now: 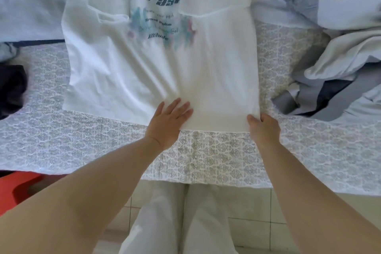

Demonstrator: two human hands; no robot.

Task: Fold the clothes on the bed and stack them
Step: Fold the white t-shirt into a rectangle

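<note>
Nearest the camera, pale loose trousers (175,222) are seen above a floor of light square tiles (253,225), with something red and smooth-sided (22,187) at the lower left. Beyond them the bed (206,159) is covered by a white sheet printed with a dense grey lace-like medallion pattern.

The left hand (168,120) is laid flat, fingers straight and slightly spread, on the near hem of a white T-shirt (127,72). The right hand (263,128) is closed on the shirt's near right corner, the thumb on top of the cloth and the fingers curled beneath the edge.

The shirt is spread in the middle of the bed, hem toward the person. Its thin, soft fabric is creased in fine ridges fanning out from the left hand. The right side is folded inward, forming a straight long edge, and the sleeve lies across the chest. A dark blue lettered print with teal and pink smudges is partly covered by that fold.

Farther right, a rumpled heap of pale blue, white and grey clothes (340,47) is piled. At the left edge a dark garment (11,88) lies, with pale blue cloth (31,10) behind.
</note>
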